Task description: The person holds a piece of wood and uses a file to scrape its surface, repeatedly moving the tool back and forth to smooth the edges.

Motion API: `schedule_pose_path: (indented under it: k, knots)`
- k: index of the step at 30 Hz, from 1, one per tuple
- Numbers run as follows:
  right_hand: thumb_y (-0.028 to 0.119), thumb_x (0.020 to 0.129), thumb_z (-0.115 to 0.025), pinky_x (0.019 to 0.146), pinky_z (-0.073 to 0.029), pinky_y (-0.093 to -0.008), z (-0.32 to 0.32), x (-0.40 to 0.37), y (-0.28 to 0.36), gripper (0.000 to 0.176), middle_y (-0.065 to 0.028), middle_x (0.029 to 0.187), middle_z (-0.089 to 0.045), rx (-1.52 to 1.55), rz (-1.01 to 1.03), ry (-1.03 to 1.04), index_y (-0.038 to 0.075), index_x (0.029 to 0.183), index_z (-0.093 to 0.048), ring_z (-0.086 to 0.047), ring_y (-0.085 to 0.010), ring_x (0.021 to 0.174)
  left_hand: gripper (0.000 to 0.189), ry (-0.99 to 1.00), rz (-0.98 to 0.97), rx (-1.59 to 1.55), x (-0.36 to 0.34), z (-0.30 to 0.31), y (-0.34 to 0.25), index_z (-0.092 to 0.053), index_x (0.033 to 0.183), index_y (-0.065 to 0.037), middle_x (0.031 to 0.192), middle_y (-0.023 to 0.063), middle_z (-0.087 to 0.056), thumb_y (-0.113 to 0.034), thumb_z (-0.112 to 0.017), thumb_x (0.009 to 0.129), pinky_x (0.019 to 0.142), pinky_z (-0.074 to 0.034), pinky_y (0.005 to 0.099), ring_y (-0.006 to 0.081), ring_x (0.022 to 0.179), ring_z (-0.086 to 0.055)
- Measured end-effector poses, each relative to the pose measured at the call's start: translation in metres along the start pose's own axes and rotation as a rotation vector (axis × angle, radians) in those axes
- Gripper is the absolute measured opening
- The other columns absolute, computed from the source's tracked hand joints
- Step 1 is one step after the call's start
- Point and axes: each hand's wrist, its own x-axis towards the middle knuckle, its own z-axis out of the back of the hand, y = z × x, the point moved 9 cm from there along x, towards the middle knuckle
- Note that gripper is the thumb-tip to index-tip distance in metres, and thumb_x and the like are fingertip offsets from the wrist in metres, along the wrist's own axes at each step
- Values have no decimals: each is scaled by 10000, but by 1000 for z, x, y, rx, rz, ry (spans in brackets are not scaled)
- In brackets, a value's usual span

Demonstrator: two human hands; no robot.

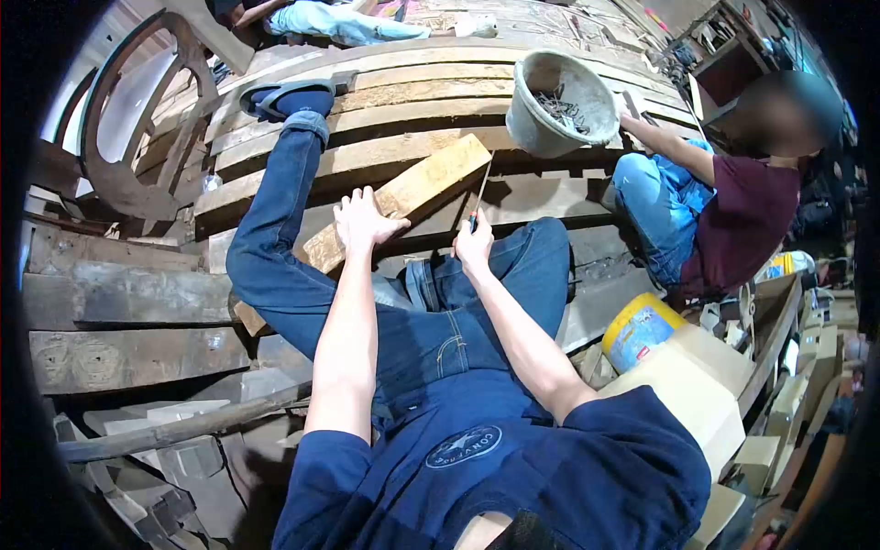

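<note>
A squared wooden beam (440, 177) lies slanted in front of me, between my legs, its near part partly hidden by my left hand and leg. My left hand (365, 221) rests on its side and top with the fingers spread and the thumb stretched out to the right. Close by the beam's far end, my right hand (472, 243) is closed around the handle of a tool (482, 189) with a long, thin metal shaft. Its handle shows orange and dark, and the tip points up and away beside the beam's end.
A grey bucket (561, 101) of nails or metal scraps stands ahead on slatted boards (394, 96). At right sits another person (742, 202), one hand at the bucket. A yellow tub (642, 332) is near my right knee; a wooden pole (183, 431) lies at left.
</note>
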Motion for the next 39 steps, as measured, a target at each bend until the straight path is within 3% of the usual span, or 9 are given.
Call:
schedule_pose_path:
  k: [2,9,15,21,25,26,28,35,39]
  knots:
    - [84,964,-535,395,-465,-349,-9,-3,-19,466,-112,629,-614,141,-270,89,24,1425,-493,-573,-184,432,1049,57,-3,1,0,0,0,-553,1353,-53,1353,150,-590,-684,-845,567,1092,-409,483,336,1282,-535]
    - [59,981,-519,377,-440,-355,5,-12,45,460,-101,556,-573,293,-81,59,-10,1433,-473,-541,-181,380,1064,6,5,0,4,-3,2,-544,1364,-60,1351,140,-590,-695,-837,563,1091,-405,478,324,1285,-527]
    - [68,965,-538,419,-472,-344,-4,1,-28,478,-136,625,-630,83,-167,9,-26,1430,-480,-600,-191,440,1014,-23,-1,10,1,-3,2,-573,1315,-63,1337,143,-594,-689,-846,564,1098,-391,488,330,1273,-532]
    - [129,923,-599,569,-545,-391,8,-23,39,543,-180,711,-670,111,-143,10,-63,1420,-492,-662,-244,554,978,-51,-3,-18,3,-7,5,-591,1263,-69,1298,128,-620,-685,-853,550,1082,-404,482,330,1250,-549]
    - [109,908,-586,648,-561,-425,-9,10,-52,521,-210,728,-667,-55,-11,-29,-75,1389,-509,-718,-325,671,1006,-4,5,-6,0,-2,0,-565,1325,-69,1343,137,-592,-672,-848,570,1101,-393,481,321,1278,-530]
    - [108,910,-583,626,-559,-425,-10,8,-61,502,-206,719,-667,-39,-78,-21,-69,1376,-524,-718,-318,652,1012,10,8,-3,-1,0,-1,-560,1335,-70,1349,139,-587,-673,-846,574,1104,-391,480,319,1284,-527]
    - [30,975,-502,340,-429,-337,-8,-18,-12,301,-76,659,-550,113,-253,86,-64,1260,-519,-548,-154,409,1022,-12,6,3,0,-3,2,-558,1347,-70,1356,138,-585,-681,-841,578,1111,-388,475,314,1296,-523]
    - [49,983,-507,341,-444,-332,-3,-28,19,318,-66,686,-544,230,-188,37,-8,1296,-510,-544,-146,420,993,-32,5,-9,2,-6,3,-576,1301,-66,1325,139,-604,-679,-848,569,1099,-394,476,331,1275,-532]
    - [56,991,-488,336,-444,-327,-14,-26,-3,39,-50,725,-514,393,-361,105,32,1018,-502,-528,-152,439,1023,5,4,-1,-1,0,1,-553,1344,-67,1366,144,-579,-678,-846,578,1117,-379,482,321,1300,-516]
